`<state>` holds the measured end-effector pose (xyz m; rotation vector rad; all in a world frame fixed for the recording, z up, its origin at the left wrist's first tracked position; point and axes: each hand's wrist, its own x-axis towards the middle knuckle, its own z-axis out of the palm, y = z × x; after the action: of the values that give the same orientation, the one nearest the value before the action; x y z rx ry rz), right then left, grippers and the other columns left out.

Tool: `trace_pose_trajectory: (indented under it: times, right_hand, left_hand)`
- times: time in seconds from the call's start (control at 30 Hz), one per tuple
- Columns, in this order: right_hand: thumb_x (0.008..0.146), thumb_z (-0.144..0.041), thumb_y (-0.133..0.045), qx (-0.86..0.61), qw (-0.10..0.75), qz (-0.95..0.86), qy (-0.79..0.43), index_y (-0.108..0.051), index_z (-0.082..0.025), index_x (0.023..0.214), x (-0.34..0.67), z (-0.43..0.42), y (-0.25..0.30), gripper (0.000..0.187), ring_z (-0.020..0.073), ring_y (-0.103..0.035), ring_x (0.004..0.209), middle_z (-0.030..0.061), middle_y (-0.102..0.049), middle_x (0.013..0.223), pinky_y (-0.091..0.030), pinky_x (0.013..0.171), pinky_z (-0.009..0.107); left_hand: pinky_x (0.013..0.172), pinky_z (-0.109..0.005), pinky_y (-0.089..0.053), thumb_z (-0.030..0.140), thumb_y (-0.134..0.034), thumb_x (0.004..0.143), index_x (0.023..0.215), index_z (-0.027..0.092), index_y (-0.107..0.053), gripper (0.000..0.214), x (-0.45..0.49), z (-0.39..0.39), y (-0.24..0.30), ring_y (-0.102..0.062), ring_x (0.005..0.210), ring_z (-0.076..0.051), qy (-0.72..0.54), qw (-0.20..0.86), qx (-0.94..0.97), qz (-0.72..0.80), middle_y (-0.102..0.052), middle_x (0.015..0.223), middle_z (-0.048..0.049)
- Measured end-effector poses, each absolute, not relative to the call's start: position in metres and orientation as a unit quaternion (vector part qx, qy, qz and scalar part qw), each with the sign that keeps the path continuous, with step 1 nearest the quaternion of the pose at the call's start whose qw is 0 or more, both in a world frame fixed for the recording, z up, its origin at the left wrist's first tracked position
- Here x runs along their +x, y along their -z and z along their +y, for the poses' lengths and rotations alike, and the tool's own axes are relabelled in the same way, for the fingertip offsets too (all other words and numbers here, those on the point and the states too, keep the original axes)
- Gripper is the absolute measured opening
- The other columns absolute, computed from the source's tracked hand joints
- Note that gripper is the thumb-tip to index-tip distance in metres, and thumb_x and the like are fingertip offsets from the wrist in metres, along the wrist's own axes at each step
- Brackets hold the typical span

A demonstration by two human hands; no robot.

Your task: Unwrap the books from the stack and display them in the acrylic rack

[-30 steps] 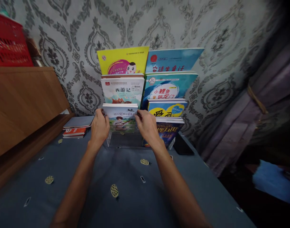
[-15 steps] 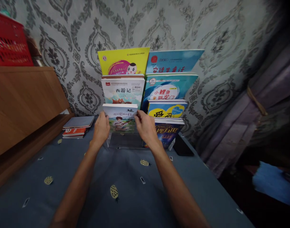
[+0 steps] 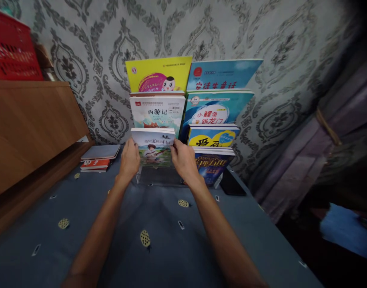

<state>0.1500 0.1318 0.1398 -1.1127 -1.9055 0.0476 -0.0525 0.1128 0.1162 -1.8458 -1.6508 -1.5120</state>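
Between my hands a book (image 3: 155,151) with a boy playing a guitar on its cover stands upright in the left column of a clear stepped book rack (image 3: 159,176). My left hand (image 3: 129,160) grips its left edge, fingers curled behind. On the opposite edge, my right hand (image 3: 185,159) pinches with thumb and fingers. Just behind rises a pale book (image 3: 157,110) with a red-brown drawing, and a yellow book (image 3: 159,74) tops that column. To the right are a blue book (image 3: 227,76), a teal book (image 3: 219,106), a blue-yellow book (image 3: 213,137) and a dark blue book (image 3: 213,168).
A wooden cabinet (image 3: 36,128) with a red plastic basket (image 3: 13,48) on top stands at left. Beside it lies a small stack of books (image 3: 99,154). A flat black object (image 3: 233,184) rests right of the rack. A purplish curtain (image 3: 303,160) hangs at far right.
Both hands keep their hold on the guitar-boy book, which sits about where it was in the rack. The view has shifted slightly.
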Motion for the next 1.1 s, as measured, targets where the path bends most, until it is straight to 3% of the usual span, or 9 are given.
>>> trace_pose_trajectory:
  times: [0.3, 0.47, 0.7, 0.9, 1.1]
  right_hand:
    - [0.093, -0.017, -0.043, -0.477, 0.415, -0.775, -0.003, -0.065, -0.017, 0.112, 0.147, 0.135, -0.129, 0.029, 0.0242, -0.059, 0.058, 0.0101, -0.067, 0.066, -0.039, 0.058, 0.034]
    - [0.092, -0.014, -0.042, -0.496, 0.398, -0.771, -0.017, -0.060, -0.011, 0.122, 0.142, 0.134, -0.129, 0.036, 0.0276, -0.064, 0.064, 0.0160, -0.072, 0.078, -0.041, 0.062, 0.036]
    - [0.092, -0.019, -0.039, -0.492, 0.410, -0.766, -0.055, -0.055, -0.009, 0.124, 0.139, 0.131, -0.133, 0.038, 0.0329, -0.068, 0.092, 0.0228, -0.071, 0.105, -0.048, 0.078, 0.039]
    - [0.092, -0.018, -0.035, -0.480, 0.410, -0.775, -0.040, -0.055, -0.009, 0.125, 0.140, 0.133, -0.132, 0.040, 0.0318, -0.067, 0.096, 0.0220, -0.070, 0.108, -0.049, 0.084, 0.042]
    - [0.092, -0.015, -0.038, -0.478, 0.403, -0.780, -0.039, -0.051, -0.008, 0.132, 0.140, 0.132, -0.133, 0.043, 0.0295, -0.068, 0.092, 0.0200, -0.071, 0.106, -0.050, 0.082, 0.040]
  left_hand:
    - [0.087, -0.040, -0.049, 0.021, -0.037, 0.097, 0.098, 0.019, -0.052, 0.015, -0.053, 0.111, -0.117, -0.062, 0.094, -0.025, 0.504, 0.109, -0.632, -0.578, -0.062, 0.094, -0.0115]
    - [0.084, -0.038, -0.048, 0.023, -0.036, 0.097, 0.095, 0.020, -0.051, 0.015, -0.054, 0.113, -0.116, -0.061, 0.091, -0.024, 0.510, 0.107, -0.628, -0.578, -0.063, 0.091, -0.0102]
    - [0.082, -0.035, -0.047, 0.023, -0.035, 0.096, 0.089, 0.021, -0.050, 0.016, -0.056, 0.120, -0.121, -0.061, 0.089, -0.024, 0.483, 0.117, -0.627, -0.599, -0.064, 0.089, -0.0098]
    - [0.081, -0.034, -0.047, 0.021, -0.035, 0.097, 0.088, 0.021, -0.048, 0.017, -0.057, 0.122, -0.121, -0.061, 0.088, -0.023, 0.463, 0.128, -0.626, -0.614, -0.063, 0.088, -0.0097]
    - [0.090, -0.041, -0.047, 0.021, -0.033, 0.098, 0.089, 0.020, -0.048, 0.018, -0.057, 0.119, -0.115, -0.059, 0.095, -0.025, 0.463, 0.161, -0.621, -0.611, -0.061, 0.092, -0.0102]
